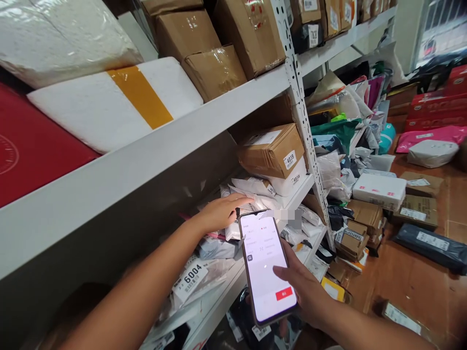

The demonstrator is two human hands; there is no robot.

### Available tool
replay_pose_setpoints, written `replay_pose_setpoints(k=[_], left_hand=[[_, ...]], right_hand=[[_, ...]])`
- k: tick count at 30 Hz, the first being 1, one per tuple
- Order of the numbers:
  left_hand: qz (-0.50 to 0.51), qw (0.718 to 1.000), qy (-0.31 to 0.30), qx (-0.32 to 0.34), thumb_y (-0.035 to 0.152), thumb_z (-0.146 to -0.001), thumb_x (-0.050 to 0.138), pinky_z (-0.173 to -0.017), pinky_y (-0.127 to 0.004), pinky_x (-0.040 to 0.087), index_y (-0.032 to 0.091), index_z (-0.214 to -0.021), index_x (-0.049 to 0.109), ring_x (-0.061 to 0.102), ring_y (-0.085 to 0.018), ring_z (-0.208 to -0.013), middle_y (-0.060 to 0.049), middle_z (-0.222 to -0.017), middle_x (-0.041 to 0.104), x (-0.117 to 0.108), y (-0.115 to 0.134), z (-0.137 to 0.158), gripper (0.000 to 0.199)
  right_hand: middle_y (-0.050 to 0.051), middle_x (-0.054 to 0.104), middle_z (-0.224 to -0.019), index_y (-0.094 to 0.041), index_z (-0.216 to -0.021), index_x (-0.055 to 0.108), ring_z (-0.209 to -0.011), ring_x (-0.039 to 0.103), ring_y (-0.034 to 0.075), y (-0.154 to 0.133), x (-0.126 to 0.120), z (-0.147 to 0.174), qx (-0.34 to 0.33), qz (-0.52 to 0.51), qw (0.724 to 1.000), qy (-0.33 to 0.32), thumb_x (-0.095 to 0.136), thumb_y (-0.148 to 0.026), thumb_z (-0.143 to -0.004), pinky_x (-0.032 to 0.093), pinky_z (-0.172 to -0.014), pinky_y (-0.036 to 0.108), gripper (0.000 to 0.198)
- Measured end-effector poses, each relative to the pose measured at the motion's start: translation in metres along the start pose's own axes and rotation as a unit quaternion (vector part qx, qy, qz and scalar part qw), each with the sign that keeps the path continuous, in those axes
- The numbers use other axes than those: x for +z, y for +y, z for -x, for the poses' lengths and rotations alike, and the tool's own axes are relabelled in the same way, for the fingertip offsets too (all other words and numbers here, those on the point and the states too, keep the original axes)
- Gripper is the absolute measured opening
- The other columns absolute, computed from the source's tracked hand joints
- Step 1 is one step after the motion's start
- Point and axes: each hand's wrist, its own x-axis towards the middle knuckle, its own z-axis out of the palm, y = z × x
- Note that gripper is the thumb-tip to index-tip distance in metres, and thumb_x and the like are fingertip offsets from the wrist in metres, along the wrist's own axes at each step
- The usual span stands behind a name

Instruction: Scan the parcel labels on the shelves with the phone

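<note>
While the right hand (302,284) holds it, the phone (266,279) points lengthwise forward.

Red boxes (434,108) near pink parcel (444,133)

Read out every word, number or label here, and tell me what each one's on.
"6004": label on a bagged parcel.
"4039": label on the brown cardboard box.
"4038", last digit uncertain: white box beneath it.
"70", remaining digits blurred: black parcel, upper shelf.
Too small or blurred: text on the phone, labels on parcels at right, other shelf labels.
</note>
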Motion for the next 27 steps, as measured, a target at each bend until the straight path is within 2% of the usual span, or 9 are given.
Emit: replay_pose_setpoints(k=[5,10,13,17,23,27], left_hand=[[-0.007,1.000,0.011,0.008,0.019,-0.093,0.042,-0.118,-0.033,0.034,0.036,-0.148,0.044,0.046,-0.020,-0.139,0.002,-0.155,0.045,0.002,-0.002,0.000,0.058],[-0.011,1.000,0.016,0.016,0.017,-0.093,0.041,-0.116,-0.030,0.037,0.032,-0.149,0.044,0.047,-0.018,-0.138,0.000,-0.155,0.045,-0.002,0.004,0.003,0.059],[-0.011,1.000,0.018,0.018,0.016,-0.093,0.041,-0.115,-0.029,0.037,0.029,-0.149,0.046,0.047,-0.018,-0.138,-0.002,-0.154,0.046,-0.005,0.007,0.004,0.057],[-0.013,1.000,0.015,0.023,0.015,-0.093,0.040,-0.116,-0.027,0.036,0.030,-0.148,0.045,0.045,-0.016,-0.139,0.000,-0.154,0.045,-0.005,0.005,0.004,0.058],[-0.009,1.000,0.014,0.011,0.012,-0.091,0.041,-0.113,-0.028,0.039,0.034,-0.148,0.044,0.048,-0.017,-0.137,0.002,-0.154,0.045,-0.005,0.005,0.004,0.062],[-0.003,1.000,0.008,0.002,0.009,-0.089,0.040,-0.114,-0.031,0.039,0.033,-0.148,0.045,0.048,-0.019,-0.137,0.001,-0.154,0.045,-0.007,0.009,0.004,0.064]], right_hand=[[0.006,0.070,-0.112,-0.036,-0.151,0.006,-0.080,0.075,0.026,-0.009,0.003,0.004,0.011,0.062,0.996,-0.063,0.078,-0.016,-0.071,0.057,-0.049,0.026,0.110],[0.004,0.068,-0.100,-0.031,-0.145,0.018,-0.070,0.071,0.020,-0.012,0.012,0.008,0.025,0.103,0.993,-0.053,0.086,-0.024,-0.068,0.054,-0.045,0.023,0.103],[0.002,0.069,-0.093,-0.032,-0.146,0.011,-0.066,0.070,0.019,-0.010,0.014,0.008,0.034,0.123,0.991,-0.045,0.087,-0.027,-0.071,0.054,-0.045,0.022,0.107],[0.002,0.068,-0.095,-0.033,-0.146,0.009,-0.066,0.069,0.019,-0.011,0.015,0.009,0.038,0.133,0.989,-0.044,0.091,-0.023,-0.064,0.054,-0.045,0.023,0.116],[0.002,0.068,-0.095,-0.029,-0.139,0.026,-0.064,0.068,0.017,-0.011,0.017,0.009,0.050,0.138,0.988,-0.037,0.088,-0.022,-0.066,0.054,-0.045,0.022,0.096],[0.003,0.068,-0.096,-0.030,-0.139,0.026,-0.065,0.070,0.019,-0.011,0.018,0.008,0.043,0.136,0.989,-0.039,0.086,-0.019,-0.065,0.055,-0.045,0.022,0.096]])
